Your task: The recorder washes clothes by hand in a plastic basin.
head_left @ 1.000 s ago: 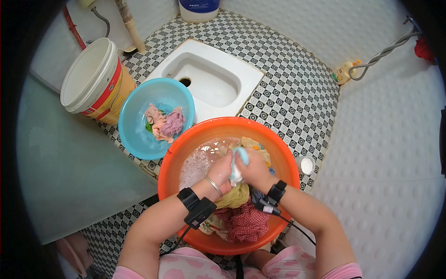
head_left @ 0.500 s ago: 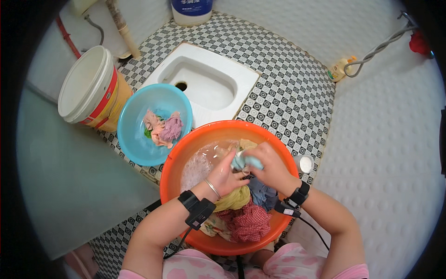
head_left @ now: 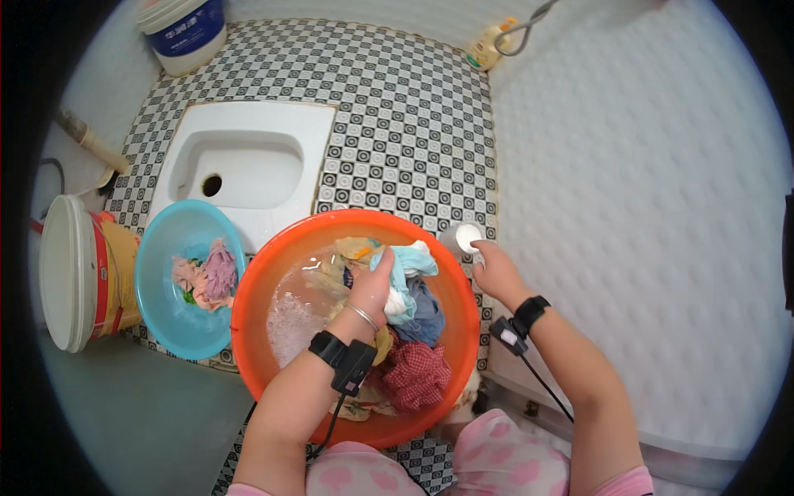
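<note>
My left hand (head_left: 372, 291) is closed around a light blue and white cloth (head_left: 405, 279), lifted over the orange basin (head_left: 357, 217). Beyond the basin's right rim, my right hand (head_left: 500, 274) is at a small container with white contents (head_left: 467, 236). Its fingertips are by the container's near edge, apart, and nothing shows between them. Inside the basin are sudsy water (head_left: 298, 318), a red checked cloth (head_left: 418, 376), a blue-grey cloth (head_left: 423, 314) and yellowish cloths. Some of these are partly hidden by my left hand and the cloth in it.
A light blue basin (head_left: 153, 285) with pink and purple cloths stands at the left, beside a tipped-looking white and yellow bucket (head_left: 66, 273). Behind is a squat toilet (head_left: 318, 149) in the tiled floor. A yellow pump bottle (head_left: 484, 51) and a white-blue bucket (head_left: 186, 37) stand farther back.
My right hand has let go of the light blue cloth and moved right, out of the basin to the small container. The cloth stays in my left hand. The view has shifted right.
</note>
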`<action>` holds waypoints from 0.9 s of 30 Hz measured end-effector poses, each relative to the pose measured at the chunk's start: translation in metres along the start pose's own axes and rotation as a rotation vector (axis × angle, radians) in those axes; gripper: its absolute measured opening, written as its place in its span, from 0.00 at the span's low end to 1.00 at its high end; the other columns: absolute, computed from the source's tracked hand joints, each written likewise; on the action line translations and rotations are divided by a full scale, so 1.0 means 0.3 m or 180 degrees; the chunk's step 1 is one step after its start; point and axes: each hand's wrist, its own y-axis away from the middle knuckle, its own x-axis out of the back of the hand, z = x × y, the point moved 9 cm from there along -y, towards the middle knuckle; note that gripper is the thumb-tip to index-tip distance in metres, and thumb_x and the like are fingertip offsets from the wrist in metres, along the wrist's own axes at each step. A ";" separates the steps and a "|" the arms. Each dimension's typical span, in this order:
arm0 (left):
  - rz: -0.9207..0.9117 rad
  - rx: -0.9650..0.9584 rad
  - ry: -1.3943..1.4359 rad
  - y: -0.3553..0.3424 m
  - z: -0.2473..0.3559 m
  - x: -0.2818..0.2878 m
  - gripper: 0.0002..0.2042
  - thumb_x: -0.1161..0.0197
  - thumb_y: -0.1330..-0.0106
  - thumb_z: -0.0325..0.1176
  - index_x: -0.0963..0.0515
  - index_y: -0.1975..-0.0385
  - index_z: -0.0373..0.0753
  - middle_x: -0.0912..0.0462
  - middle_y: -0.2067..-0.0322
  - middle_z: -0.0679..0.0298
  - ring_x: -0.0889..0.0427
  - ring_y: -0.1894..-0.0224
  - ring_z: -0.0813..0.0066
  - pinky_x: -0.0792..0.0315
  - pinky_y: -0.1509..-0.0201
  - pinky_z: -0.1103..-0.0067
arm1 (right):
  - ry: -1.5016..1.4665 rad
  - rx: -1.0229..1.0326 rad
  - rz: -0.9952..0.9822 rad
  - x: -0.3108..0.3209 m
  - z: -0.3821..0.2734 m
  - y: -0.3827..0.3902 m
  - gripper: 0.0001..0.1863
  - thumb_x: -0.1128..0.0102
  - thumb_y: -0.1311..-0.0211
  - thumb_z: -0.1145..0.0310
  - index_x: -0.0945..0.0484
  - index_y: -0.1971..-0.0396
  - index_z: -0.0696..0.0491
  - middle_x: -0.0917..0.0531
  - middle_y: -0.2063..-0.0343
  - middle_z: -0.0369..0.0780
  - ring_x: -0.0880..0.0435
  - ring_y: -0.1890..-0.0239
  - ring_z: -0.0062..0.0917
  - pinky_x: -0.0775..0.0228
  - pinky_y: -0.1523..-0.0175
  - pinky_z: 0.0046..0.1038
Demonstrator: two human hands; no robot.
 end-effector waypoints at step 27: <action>-0.0401 -0.0237 0.1097 0.134 0.096 0.014 0.25 0.64 0.28 0.52 0.33 0.45 0.40 0.25 0.49 0.60 0.26 0.48 0.66 0.32 0.42 0.69 | -0.1105 0.2602 -0.0644 -0.131 -0.653 0.128 0.30 0.51 0.40 0.63 0.41 0.41 0.63 0.38 0.40 0.50 0.41 0.36 0.44 0.50 0.35 0.45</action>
